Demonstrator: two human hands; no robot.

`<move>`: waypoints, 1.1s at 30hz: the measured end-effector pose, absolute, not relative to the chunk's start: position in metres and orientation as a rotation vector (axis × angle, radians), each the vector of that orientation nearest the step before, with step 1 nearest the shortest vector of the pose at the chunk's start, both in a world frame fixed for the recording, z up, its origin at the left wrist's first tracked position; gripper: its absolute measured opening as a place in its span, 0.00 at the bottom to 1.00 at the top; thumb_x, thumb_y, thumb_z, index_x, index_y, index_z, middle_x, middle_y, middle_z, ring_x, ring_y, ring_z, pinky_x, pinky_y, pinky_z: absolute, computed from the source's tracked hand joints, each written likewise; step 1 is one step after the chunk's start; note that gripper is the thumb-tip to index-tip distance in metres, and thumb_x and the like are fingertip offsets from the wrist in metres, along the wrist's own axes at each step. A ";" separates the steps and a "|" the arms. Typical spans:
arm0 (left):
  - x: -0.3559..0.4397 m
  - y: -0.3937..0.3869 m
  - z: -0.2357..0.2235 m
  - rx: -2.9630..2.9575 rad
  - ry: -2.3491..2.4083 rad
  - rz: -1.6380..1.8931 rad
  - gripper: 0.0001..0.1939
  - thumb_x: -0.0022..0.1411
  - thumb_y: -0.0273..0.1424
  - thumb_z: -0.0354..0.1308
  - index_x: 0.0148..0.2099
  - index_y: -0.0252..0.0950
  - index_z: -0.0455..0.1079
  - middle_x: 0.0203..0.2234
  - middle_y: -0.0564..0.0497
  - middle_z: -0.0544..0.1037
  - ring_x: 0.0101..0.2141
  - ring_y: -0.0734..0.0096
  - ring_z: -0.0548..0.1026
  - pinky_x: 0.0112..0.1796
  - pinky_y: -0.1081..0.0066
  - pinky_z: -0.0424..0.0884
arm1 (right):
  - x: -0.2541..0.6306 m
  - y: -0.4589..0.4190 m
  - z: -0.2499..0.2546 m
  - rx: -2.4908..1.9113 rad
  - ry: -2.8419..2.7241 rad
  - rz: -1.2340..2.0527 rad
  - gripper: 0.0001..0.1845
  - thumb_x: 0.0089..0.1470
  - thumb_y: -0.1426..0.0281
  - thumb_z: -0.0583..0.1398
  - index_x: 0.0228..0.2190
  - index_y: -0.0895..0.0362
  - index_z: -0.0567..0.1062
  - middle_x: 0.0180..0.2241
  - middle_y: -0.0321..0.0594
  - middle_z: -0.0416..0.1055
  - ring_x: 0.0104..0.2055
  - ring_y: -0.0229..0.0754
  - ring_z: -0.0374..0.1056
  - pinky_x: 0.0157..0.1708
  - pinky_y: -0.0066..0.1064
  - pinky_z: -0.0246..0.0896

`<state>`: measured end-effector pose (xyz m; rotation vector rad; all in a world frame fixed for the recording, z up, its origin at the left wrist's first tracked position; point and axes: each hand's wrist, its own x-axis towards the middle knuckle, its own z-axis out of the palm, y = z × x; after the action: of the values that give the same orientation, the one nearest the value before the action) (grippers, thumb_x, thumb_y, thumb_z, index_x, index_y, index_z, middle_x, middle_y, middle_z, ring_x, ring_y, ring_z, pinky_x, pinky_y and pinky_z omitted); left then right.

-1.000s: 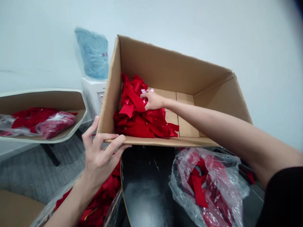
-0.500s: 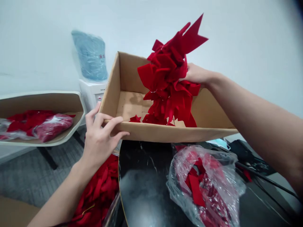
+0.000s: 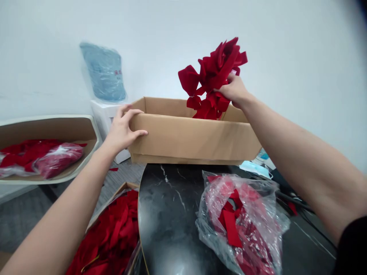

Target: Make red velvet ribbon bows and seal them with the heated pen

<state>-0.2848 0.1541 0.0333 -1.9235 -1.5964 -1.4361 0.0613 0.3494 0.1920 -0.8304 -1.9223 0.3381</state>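
An open cardboard box (image 3: 195,139) stands at the far side of the black table. My left hand (image 3: 123,128) grips its near left corner, fingers over the rim and thumb against the front wall. Above the box, my right hand (image 3: 233,89) is closed on a bunch of red fabric bows (image 3: 216,70). The lower bows hang down behind the front wall, which hides the inside of the box.
On the black marble-patterned table (image 3: 163,214) lies a clear plastic bag (image 3: 243,225) with red pieces. A face mask (image 3: 255,168) and cables lie at right. Below left, another box holds red fabric (image 3: 111,233). A chair (image 3: 94,133) holds bagged red pieces; behind is a wrapped water bottle (image 3: 104,72).
The cardboard box has gone from tilted toward me to nearly level, so its inside no longer shows. My right hand still holds the bows, which have turned and now hang lower.
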 end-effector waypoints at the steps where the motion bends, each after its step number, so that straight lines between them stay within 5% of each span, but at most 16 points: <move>1: -0.290 0.159 0.032 -1.921 -1.616 -1.463 0.38 0.51 0.49 0.70 0.61 0.42 0.67 0.67 0.43 0.59 0.69 0.42 0.56 0.67 0.41 0.55 | 0.063 0.351 0.192 -0.831 -1.911 0.325 0.12 0.48 0.69 0.67 0.37 0.54 0.75 0.34 0.40 0.79 0.39 0.42 0.71 0.44 0.41 0.70; 4: -0.302 0.168 0.024 -1.901 -1.728 -1.587 0.56 0.50 0.54 0.67 0.73 0.38 0.50 0.72 0.39 0.50 0.71 0.38 0.49 0.67 0.36 0.50 | 0.064 0.355 0.190 -0.844 -1.840 0.270 0.13 0.46 0.68 0.67 0.37 0.54 0.76 0.36 0.41 0.79 0.39 0.43 0.72 0.42 0.39 0.71; 7: -0.306 0.169 0.015 -1.902 -1.831 -1.688 0.61 0.49 0.51 0.69 0.75 0.40 0.41 0.73 0.38 0.48 0.71 0.42 0.52 0.67 0.38 0.52 | 0.063 0.354 0.184 -0.863 -1.821 0.239 0.13 0.44 0.66 0.68 0.35 0.52 0.78 0.38 0.40 0.79 0.39 0.45 0.74 0.41 0.40 0.73; 14: -0.299 0.156 0.017 -1.838 -1.699 -1.546 0.45 0.50 0.51 0.70 0.65 0.41 0.60 0.62 0.43 0.66 0.63 0.46 0.66 0.62 0.44 0.63 | 0.056 0.344 0.161 -0.891 -1.898 0.240 0.14 0.45 0.63 0.69 0.35 0.53 0.78 0.36 0.40 0.80 0.38 0.47 0.75 0.41 0.43 0.75; 19: -0.282 0.134 0.020 -1.805 -1.655 -1.460 0.43 0.47 0.47 0.75 0.63 0.46 0.63 0.58 0.40 0.67 0.61 0.43 0.67 0.62 0.40 0.64 | 0.053 0.343 0.161 -0.819 -1.971 0.270 0.16 0.45 0.63 0.69 0.37 0.54 0.77 0.38 0.40 0.79 0.39 0.46 0.74 0.43 0.42 0.73; 27: -0.254 0.106 0.005 -1.870 -1.649 -1.439 0.56 0.49 0.48 0.74 0.73 0.47 0.49 0.68 0.37 0.56 0.70 0.37 0.51 0.66 0.36 0.54 | 0.048 0.337 0.190 -0.776 -1.910 0.223 0.14 0.46 0.62 0.67 0.36 0.52 0.77 0.39 0.38 0.81 0.42 0.42 0.71 0.44 0.38 0.69; 33: -0.264 0.103 0.012 -1.849 -1.670 -1.519 0.56 0.56 0.50 0.68 0.76 0.42 0.41 0.71 0.35 0.55 0.69 0.41 0.56 0.66 0.38 0.55 | 0.053 0.323 0.207 -0.757 -1.868 0.163 0.12 0.44 0.63 0.67 0.35 0.48 0.78 0.38 0.33 0.81 0.40 0.44 0.74 0.41 0.39 0.71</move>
<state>-0.2638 0.1027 0.0123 -1.8495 -1.6700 -1.5195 0.0527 0.3229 0.2074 -0.7572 -1.8676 0.1632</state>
